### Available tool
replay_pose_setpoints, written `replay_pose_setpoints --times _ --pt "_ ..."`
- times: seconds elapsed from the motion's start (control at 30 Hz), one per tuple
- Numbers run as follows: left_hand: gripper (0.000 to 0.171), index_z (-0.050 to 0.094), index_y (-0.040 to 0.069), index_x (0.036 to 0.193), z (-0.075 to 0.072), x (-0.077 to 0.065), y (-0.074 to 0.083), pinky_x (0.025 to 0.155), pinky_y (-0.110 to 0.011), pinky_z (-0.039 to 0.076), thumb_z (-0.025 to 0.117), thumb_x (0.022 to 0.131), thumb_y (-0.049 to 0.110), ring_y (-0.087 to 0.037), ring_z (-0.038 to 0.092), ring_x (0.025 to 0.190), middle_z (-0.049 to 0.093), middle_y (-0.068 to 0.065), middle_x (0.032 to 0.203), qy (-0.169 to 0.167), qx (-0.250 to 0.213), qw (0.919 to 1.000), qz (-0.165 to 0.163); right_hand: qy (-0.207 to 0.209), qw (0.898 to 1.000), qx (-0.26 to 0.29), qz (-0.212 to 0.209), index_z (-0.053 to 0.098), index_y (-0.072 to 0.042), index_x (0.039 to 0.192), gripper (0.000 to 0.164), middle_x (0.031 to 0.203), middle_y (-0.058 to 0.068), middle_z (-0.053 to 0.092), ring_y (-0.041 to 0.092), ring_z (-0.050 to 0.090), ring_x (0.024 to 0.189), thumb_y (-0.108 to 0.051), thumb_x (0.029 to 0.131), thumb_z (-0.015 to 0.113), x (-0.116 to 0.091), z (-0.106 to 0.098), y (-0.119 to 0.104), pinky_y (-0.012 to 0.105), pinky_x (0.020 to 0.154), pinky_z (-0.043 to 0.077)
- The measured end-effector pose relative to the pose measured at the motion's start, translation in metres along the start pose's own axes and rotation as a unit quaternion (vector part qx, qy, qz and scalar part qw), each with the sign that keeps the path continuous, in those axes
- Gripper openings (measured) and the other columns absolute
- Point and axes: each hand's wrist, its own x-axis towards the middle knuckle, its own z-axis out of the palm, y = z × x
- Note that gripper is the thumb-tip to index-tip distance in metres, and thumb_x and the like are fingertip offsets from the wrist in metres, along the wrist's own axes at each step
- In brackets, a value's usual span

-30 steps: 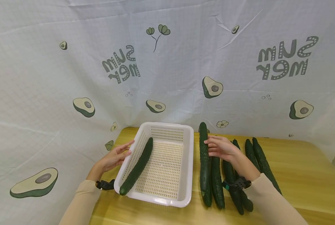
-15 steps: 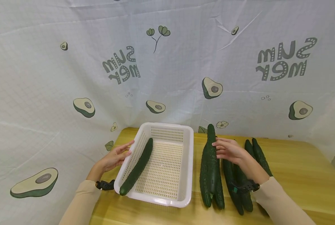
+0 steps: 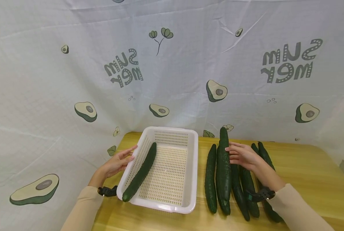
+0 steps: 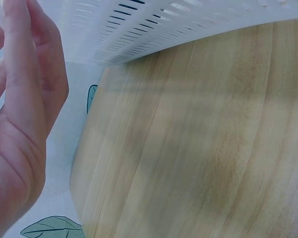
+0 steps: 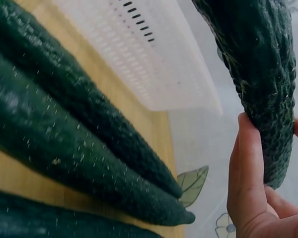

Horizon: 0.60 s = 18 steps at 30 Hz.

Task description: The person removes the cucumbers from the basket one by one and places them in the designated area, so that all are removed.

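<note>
My right hand pinches a long dark green cucumber near its far end, thumb on one side and fingers on the other. In the head view this cucumber overlaps another one in the row. The right wrist view shows its bumpy skin close up, raised beside the lying cucumbers. On the other side, my left hand touches the left rim of a white perforated plastic basket with fairly straight fingers. A single cucumber lies slanted along the basket's left inner side.
Several cucumbers lie side by side right of the basket, the leftmost cucumber just off its wall. My right forearm covers some of them. A wooden table carries everything. Behind it hangs a white curtain printed with avocados.
My right hand has carried its cucumber a short way rightward, from over the leftmost lying cucumber to over its neighbour. My left hand and the basket stay in place.
</note>
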Motion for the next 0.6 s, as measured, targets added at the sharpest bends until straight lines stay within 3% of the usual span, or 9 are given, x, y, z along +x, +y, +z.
replay_pose_setpoints --times 0.17,0.27,0.4,0.5,0.6 --pt "0.062 0.020 0.014 0.160 0.000 -0.001 -0.001 0.084 -0.039 0.057 0.049 0.106 0.008 -0.021 0.065 0.106 0.050 -0.011 0.138 -0.005 -0.003 1.0000 0.004 0.001 1.000 0.017 -0.022 -0.003 0.004 0.157 0.076 0.149 0.031 0.018 0.011 0.045 0.072 -0.018 0.106 0.048 -0.003 -0.009 0.004 0.026 0.065 0.047" --pt "0.062 0.019 0.013 0.160 0.000 -0.002 -0.001 0.084 -0.040 0.057 0.049 0.106 0.008 -0.021 0.065 0.106 0.051 -0.011 0.137 -0.005 -0.006 1.0000 0.004 -0.003 0.999 0.028 -0.037 -0.003 0.006 0.156 0.075 0.132 0.015 0.041 0.010 0.045 0.070 -0.016 0.106 0.048 -0.006 -0.015 0.005 0.027 0.064 0.048" --pt "0.062 0.019 0.013 0.160 0.000 -0.003 -0.001 0.084 -0.041 0.057 0.049 0.106 0.007 -0.022 0.065 0.107 0.052 -0.011 0.136 -0.003 -0.008 1.0000 0.002 0.000 0.998 0.035 -0.052 -0.001 0.007 0.156 0.075 0.113 -0.003 0.052 0.010 0.048 0.068 -0.015 0.106 0.050 -0.010 -0.026 0.008 0.027 0.064 0.050" --pt "0.062 0.020 0.014 0.160 -0.001 -0.002 -0.002 0.084 -0.040 0.057 0.049 0.106 0.008 -0.022 0.065 0.106 0.052 -0.010 0.136 -0.004 -0.009 1.0000 0.001 0.003 0.997 0.042 -0.066 0.024 -0.005 0.154 0.057 0.110 -0.005 0.058 0.011 0.052 0.068 -0.013 0.105 0.052 -0.015 -0.035 0.012 0.027 0.065 0.053" --pt "0.062 0.020 0.015 0.160 -0.001 -0.002 -0.002 0.083 -0.039 0.057 0.049 0.106 0.008 -0.022 0.065 0.106 0.051 -0.008 0.136 -0.002 -0.007 1.0000 0.001 -0.008 0.994 0.068 -0.082 0.055 -0.024 0.132 0.031 0.101 -0.005 0.066 0.011 0.055 0.067 -0.010 0.104 0.053 -0.019 -0.045 0.015 0.027 0.064 0.053"
